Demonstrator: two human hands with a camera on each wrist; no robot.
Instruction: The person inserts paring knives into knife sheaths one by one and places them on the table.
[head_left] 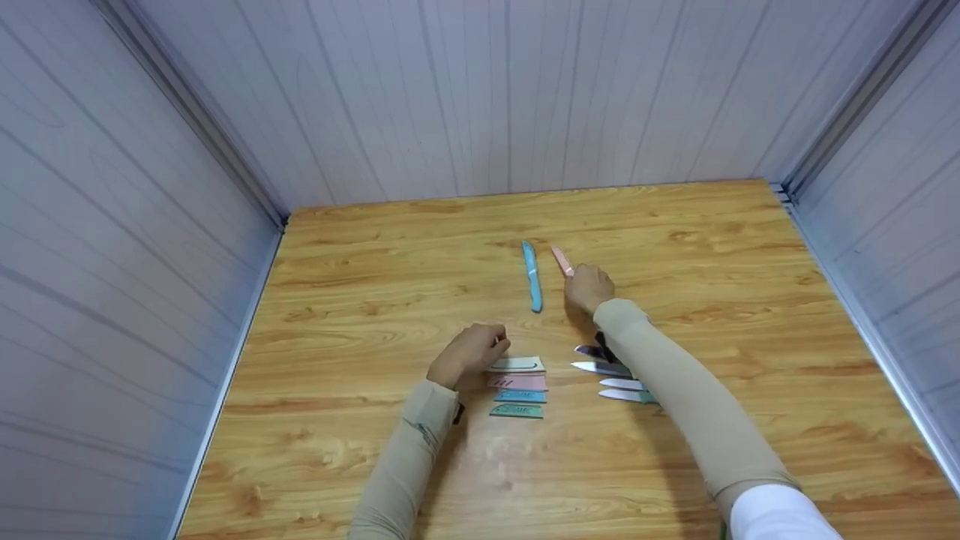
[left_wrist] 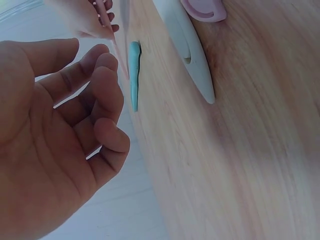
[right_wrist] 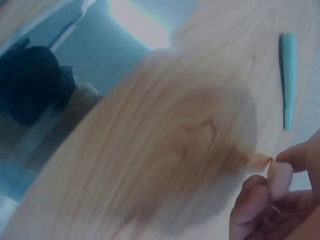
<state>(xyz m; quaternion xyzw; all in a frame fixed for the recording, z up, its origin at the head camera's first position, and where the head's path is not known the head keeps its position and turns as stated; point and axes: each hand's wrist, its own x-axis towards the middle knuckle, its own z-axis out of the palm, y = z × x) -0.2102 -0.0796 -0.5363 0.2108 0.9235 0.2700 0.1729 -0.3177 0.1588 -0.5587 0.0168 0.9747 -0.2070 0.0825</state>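
Left hand (head_left: 466,352) empty, fingers loosely curled; right hand (head_left: 589,288) farther out, gripping pink knife (head_left: 561,259).
Left is just beside white sheath (head_left: 517,364), well short of pink knife, which sits right of blue knife (head_left: 532,277), long axis pointing away, tip angled left. Right sleeve (head_left: 697,397) hides handles of bare-bladed knives (head_left: 600,368); grip covers pink handle, can't tell if lifted.

3 pale panelled walls (head_left: 472,97) border a wood-grain table (head_left: 360,277).
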